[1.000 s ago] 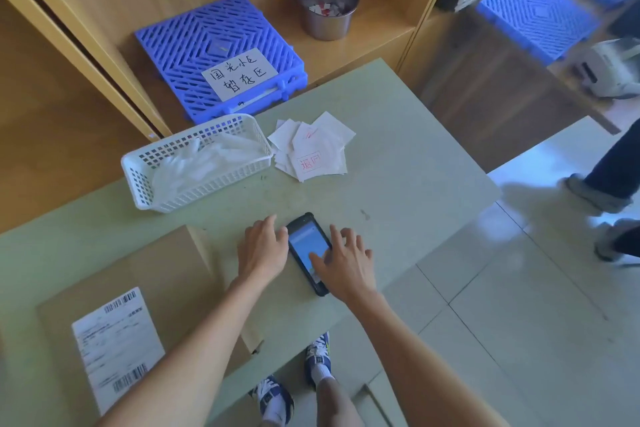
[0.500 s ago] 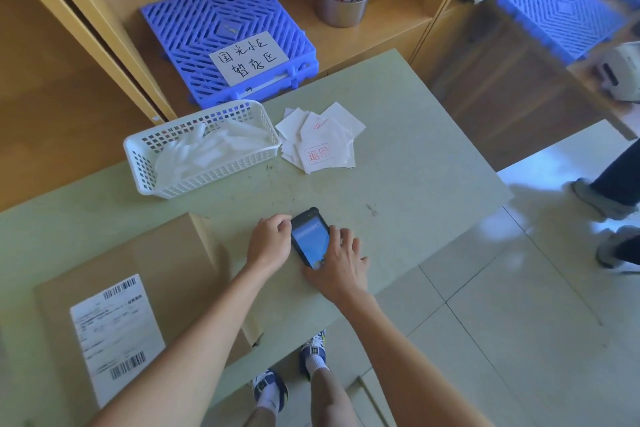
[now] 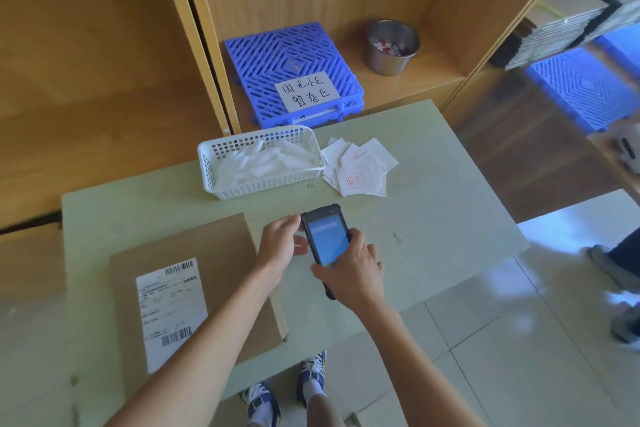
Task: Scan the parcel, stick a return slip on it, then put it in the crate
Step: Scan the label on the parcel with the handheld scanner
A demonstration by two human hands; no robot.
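Note:
A flat brown cardboard parcel (image 3: 207, 263) with a white barcode label (image 3: 171, 308) lies on the pale green table (image 3: 433, 218), at the left. Just right of it is a black handheld scanner (image 3: 325, 239) with a lit blue screen. My left hand (image 3: 280, 246) grips the scanner's left edge near its top. My right hand (image 3: 349, 274) wraps its lower right side, thumb on the screen edge. A loose pile of white return slips (image 3: 360, 166), one stamped in red, lies further back. A blue slatted crate (image 3: 294, 73) with a handwritten paper sign sits on the wooden shelf behind the table.
A white plastic basket (image 3: 211, 163) holding white packets stands behind the parcel. A steel cup (image 3: 393, 47) with scraps sits on the shelf beside the crate. Another blue crate (image 3: 581, 87) is at the right. Another person's shoes (image 3: 613, 270) are on the tiled floor at the right edge.
Both hands went from resting beside the scanner on the table to closing around it and tilting it up. The camera view has shifted so the shelf sits higher.

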